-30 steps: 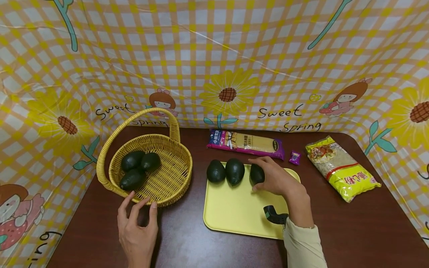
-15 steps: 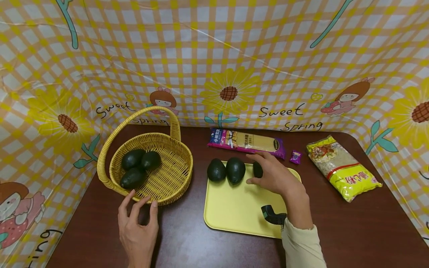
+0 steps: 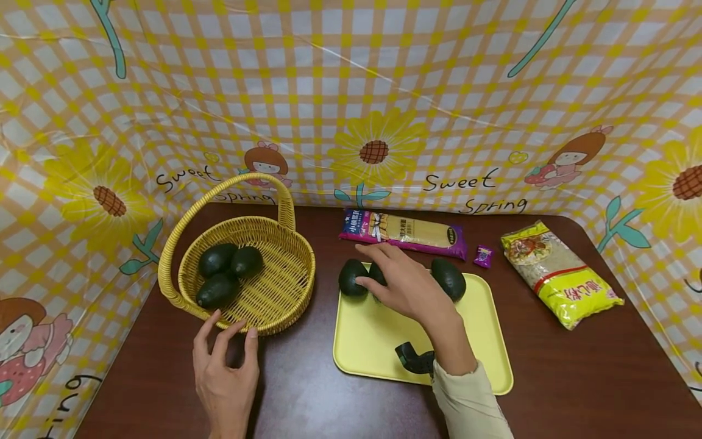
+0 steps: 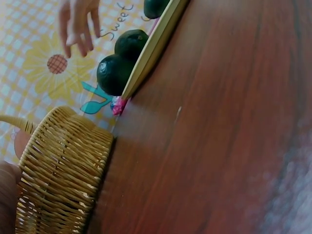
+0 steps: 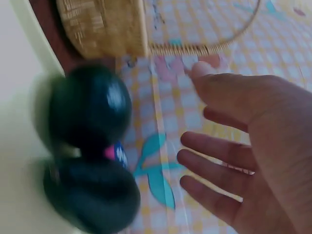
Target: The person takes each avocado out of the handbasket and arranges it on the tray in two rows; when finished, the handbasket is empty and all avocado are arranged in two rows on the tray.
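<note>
With 12 o'clock at the far edge of the surface, the right hand hovers over the tray, fingers toward 10 o'clock. Thumb and fingers stand well spread and hold nothing; the right wrist view shows a gap between them and the fruit. The end avocado lies at 9 o'clock from this hand, its long axis running roughly 12 to 6. The half-hidden avocado sits close beside it, partly behind the thumb and fingers; its axis cannot be told in the head view. The lone avocado lies at about 3 o'clock, tilted along 11 to 5. The right hand is much nearer these three; the left hand is well off at 8 o'clock from the end avocado, loosely spread, fingertips resting at the 6 o'clock rim of the wicker basket. The basket stands at 10 o'clock from the tray and holds three more avocados, clustered on its 9 o'clock side.
</note>
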The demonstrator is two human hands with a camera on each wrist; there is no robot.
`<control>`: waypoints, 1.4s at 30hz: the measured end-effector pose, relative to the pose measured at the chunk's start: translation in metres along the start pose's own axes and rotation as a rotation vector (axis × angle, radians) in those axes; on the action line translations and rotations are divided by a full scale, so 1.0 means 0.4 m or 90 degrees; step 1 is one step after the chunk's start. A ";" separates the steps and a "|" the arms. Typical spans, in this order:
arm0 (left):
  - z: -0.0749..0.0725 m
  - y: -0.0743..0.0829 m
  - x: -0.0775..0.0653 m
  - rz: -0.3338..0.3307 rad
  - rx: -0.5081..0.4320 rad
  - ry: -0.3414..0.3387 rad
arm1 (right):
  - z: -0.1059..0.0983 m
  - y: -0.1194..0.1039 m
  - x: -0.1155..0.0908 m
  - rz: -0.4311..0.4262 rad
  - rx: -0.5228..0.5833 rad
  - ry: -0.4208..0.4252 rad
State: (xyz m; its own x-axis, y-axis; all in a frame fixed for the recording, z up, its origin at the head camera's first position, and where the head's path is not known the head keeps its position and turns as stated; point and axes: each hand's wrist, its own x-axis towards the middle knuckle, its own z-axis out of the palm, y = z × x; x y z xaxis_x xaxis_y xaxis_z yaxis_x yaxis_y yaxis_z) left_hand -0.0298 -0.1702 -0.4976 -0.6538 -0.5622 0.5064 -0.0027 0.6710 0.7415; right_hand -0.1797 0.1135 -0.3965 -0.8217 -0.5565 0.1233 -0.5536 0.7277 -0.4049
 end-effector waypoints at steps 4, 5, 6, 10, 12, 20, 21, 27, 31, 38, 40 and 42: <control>-0.002 -0.001 0.001 0.004 -0.006 -0.002 | 0.024 -0.048 0.029 -0.058 -0.006 0.015; -0.002 -0.001 0.001 0.003 -0.007 -0.003 | 0.031 -0.058 0.036 -0.072 -0.004 0.017; -0.002 -0.001 0.002 0.002 -0.009 -0.002 | 0.038 -0.069 0.044 -0.084 -0.002 0.018; -0.004 -0.004 0.001 0.001 -0.012 0.000 | 0.069 -0.109 0.077 -0.133 0.012 0.016; -0.004 -0.007 0.001 0.004 -0.015 0.003 | 0.083 -0.127 0.096 -0.155 0.012 0.013; -0.008 -0.012 0.008 0.020 -0.013 0.008 | 0.119 -0.186 0.180 -0.213 -0.013 -0.026; -0.008 -0.012 0.009 0.021 -0.012 0.007 | 0.124 -0.191 0.192 -0.215 -0.014 -0.033; -0.010 -0.009 0.001 0.008 -0.005 0.007 | 0.163 -0.208 0.257 -0.205 -0.032 -0.105; -0.008 -0.007 -0.005 -0.001 -0.003 0.006 | 0.188 -0.216 0.292 -0.178 -0.050 -0.139; -0.001 -0.007 -0.001 0.006 0.001 0.007 | 0.208 -0.234 0.338 -0.113 -0.080 -0.201; 0.001 -0.007 -0.001 0.010 -0.001 0.005 | 0.210 -0.238 0.347 -0.092 -0.086 -0.222; 0.002 -0.008 -0.001 0.015 -0.005 0.005 | 0.211 -0.241 0.356 -0.074 -0.084 -0.239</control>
State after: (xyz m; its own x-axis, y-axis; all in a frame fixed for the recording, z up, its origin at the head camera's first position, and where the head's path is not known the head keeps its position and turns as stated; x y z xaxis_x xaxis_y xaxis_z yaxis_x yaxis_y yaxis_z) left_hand -0.0300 -0.1720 -0.5005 -0.6476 -0.5499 0.5274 0.0189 0.6804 0.7326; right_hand -0.2320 -0.0699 -0.4165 -0.6599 -0.7276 -0.1875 -0.6720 0.6831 -0.2858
